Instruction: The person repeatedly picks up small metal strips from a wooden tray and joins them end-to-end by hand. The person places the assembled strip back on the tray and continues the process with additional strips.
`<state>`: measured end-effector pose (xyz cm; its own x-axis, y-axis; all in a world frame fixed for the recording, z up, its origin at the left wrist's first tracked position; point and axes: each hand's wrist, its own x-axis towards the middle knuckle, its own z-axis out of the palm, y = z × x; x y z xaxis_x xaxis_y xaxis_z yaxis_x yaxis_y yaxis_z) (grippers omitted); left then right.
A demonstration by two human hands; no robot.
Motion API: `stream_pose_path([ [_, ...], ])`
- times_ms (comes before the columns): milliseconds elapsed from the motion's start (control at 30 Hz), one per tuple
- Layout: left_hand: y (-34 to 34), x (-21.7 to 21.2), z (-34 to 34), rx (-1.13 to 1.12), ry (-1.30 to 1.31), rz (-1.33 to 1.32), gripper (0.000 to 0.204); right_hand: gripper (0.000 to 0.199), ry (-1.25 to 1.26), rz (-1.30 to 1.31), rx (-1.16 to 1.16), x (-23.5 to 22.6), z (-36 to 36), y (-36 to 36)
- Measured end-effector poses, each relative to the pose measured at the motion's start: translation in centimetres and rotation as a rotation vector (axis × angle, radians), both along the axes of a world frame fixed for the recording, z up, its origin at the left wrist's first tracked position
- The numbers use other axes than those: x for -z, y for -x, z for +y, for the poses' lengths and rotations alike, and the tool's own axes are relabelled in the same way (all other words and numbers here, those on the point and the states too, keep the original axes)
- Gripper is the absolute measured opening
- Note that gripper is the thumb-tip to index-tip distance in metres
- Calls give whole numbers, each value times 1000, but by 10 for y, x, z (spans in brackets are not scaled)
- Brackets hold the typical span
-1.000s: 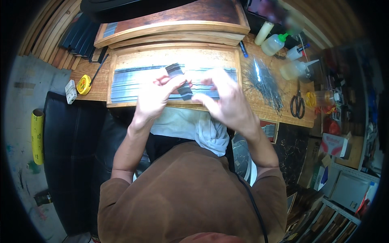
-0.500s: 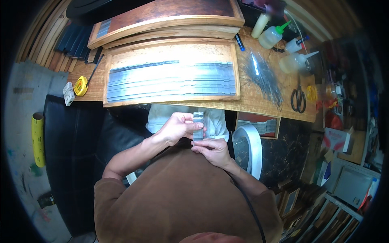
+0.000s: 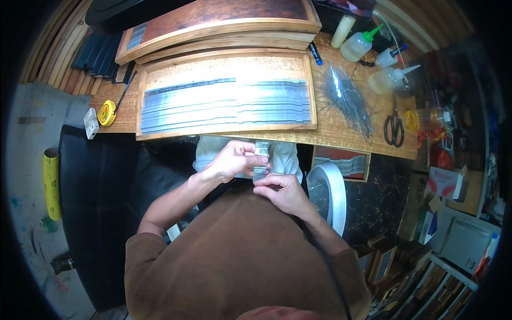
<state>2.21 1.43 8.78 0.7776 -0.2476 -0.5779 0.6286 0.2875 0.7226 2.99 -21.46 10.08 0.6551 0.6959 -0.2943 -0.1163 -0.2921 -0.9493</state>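
— What's in the hands?

— A short stack of grey metal strips [image 3: 261,160], held upright over the lap, just off the near edge of the bench [image 3: 341,128]. Left hand [image 3: 233,160] pinches its upper part, fingers clenched on it. Right hand [image 3: 284,190] grips the lower end from beneath, fingers curled round it.

— And the bench itself?

— Raw wood, cluttered. A shallow wooden tray [image 3: 226,60] sits mid-bench, reaching the near edge, filled with long grey strips [image 3: 224,104] laid side by side. A second, darker tray [image 3: 213,21] lies behind it at the far edge. Right of the tray: a loose heap of thin wires [image 3: 349,98], then black-handled scissors [image 3: 394,128] near the right end. Far right corner holds squeeze bottles [image 3: 356,47], one with a green cap. A yellow tape measure [image 3: 107,113] lies at the left end.

— The room?

— Tight. Black seat [image 3: 90,186] beneath the person, grey paint-flecked floor to the left with a yellow roll [image 3: 51,184] on it. A white round bin [image 3: 332,192] stands under the bench's right side; boxes and framed things are piled at the right
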Motion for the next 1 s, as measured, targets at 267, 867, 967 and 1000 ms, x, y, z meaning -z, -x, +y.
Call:
stream_pose_path([
  [267, 31, -9, -10, -199, -2, -71, 25, 58, -500, -185, 298, -47, -10, -46],
  [867, 39, -21, -16, -284, -39, -45, 40, 31, -1673, -1527, 325, -256, -12, -3],
  [967, 42, -20, -16, -290, -57, -41, 39, 28, -1647, -1540, 298, -256, -14, -2],
  [1000, 44, -20, -15, -296, -65, -40, 38, 29, -1608, -1584, 339, -256, -15, -1],
])
